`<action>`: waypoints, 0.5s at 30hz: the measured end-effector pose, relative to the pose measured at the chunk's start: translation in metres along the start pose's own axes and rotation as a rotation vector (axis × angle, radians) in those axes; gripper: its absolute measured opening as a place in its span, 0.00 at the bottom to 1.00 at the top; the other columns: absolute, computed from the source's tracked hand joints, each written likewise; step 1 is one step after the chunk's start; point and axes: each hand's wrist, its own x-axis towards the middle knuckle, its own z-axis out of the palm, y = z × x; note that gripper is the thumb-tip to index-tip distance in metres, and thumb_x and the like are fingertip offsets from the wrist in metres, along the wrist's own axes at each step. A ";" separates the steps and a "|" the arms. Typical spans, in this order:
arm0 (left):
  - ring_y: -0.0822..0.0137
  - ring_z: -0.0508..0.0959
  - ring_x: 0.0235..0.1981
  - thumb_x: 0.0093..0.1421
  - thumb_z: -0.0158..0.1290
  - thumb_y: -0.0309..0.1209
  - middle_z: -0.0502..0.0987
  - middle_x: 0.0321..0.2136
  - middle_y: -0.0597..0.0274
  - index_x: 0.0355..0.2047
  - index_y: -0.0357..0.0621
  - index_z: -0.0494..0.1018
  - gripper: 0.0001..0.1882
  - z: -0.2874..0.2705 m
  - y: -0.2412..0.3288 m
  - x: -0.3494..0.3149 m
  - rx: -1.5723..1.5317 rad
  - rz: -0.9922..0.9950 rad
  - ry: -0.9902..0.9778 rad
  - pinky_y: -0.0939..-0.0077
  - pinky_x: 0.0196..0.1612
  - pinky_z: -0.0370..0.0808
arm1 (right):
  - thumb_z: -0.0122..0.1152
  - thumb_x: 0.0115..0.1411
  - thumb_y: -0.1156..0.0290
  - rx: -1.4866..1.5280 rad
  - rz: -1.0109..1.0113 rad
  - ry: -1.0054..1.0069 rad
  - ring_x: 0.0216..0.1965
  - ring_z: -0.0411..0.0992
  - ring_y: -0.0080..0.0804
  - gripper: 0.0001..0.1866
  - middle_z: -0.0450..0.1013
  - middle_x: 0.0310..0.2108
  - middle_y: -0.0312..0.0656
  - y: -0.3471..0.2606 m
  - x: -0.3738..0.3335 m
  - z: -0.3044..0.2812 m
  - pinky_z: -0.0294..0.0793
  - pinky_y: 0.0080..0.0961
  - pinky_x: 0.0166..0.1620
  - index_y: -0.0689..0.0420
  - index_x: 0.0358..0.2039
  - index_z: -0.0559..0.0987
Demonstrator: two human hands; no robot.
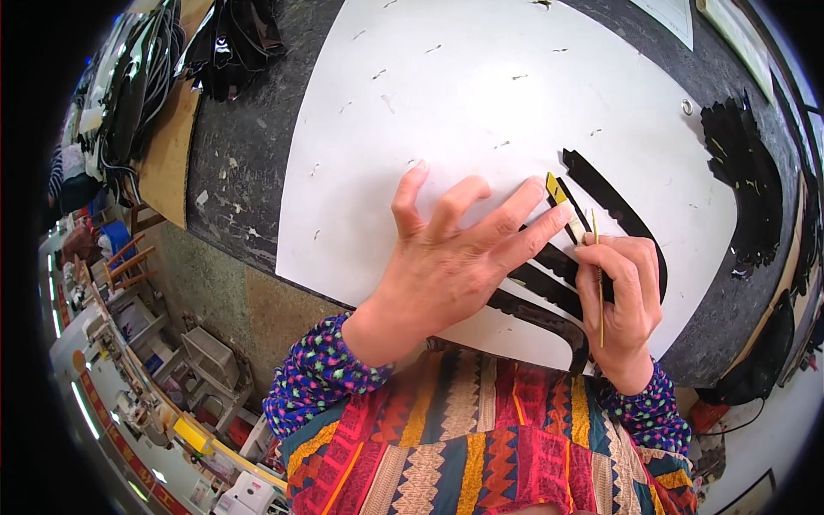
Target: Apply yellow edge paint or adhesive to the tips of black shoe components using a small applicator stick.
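My left hand (pixel 455 253) lies spread over a white sheet. Its thumb and index finger press beside a narrow black strip (pixel 562 190) that has a yellow piece (pixel 553 182) at its far end. My right hand (pixel 622 292) is closed around a thin yellowish stick (pixel 601 322), which stands out past the fingers at both ends. The right fingertips meet the near part of the strip, by a small whitish patch (pixel 577 230). More curved black pieces (pixel 549 322) lie beneath and around both hands; one long curved black piece (pixel 601 184) lies beyond the right hand.
The white sheet (pixel 386 129) covers much of the dark, worn table (pixel 240 163). A pile of black strips (pixel 742 180) lies at the right edge. Bundles of glossy black pieces (pixel 227 51) are at the far left. A small metal ring (pixel 687 106) sits on the sheet.
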 end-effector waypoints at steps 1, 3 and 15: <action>0.69 0.62 0.52 0.62 0.51 0.31 0.68 0.58 0.83 0.59 0.74 0.75 0.25 0.000 0.000 0.000 0.001 0.000 0.003 0.51 0.66 0.45 | 0.69 0.45 0.90 0.001 0.001 0.000 0.32 0.74 0.42 0.18 0.74 0.32 0.46 0.000 0.000 0.000 0.74 0.31 0.33 0.63 0.38 0.79; 0.69 0.62 0.52 0.62 0.51 0.31 0.68 0.58 0.83 0.59 0.74 0.75 0.25 0.000 0.001 0.000 0.001 -0.003 0.006 0.51 0.66 0.45 | 0.69 0.45 0.90 0.003 0.002 0.000 0.31 0.74 0.42 0.18 0.74 0.32 0.46 0.000 0.000 0.000 0.74 0.31 0.32 0.63 0.38 0.79; 0.69 0.62 0.53 0.60 0.52 0.29 0.66 0.57 0.81 0.57 0.74 0.76 0.27 0.001 0.004 -0.001 0.014 -0.013 0.012 0.49 0.66 0.46 | 0.69 0.45 0.91 0.007 0.008 -0.007 0.32 0.73 0.42 0.19 0.74 0.32 0.46 0.000 -0.002 -0.002 0.73 0.31 0.33 0.64 0.38 0.79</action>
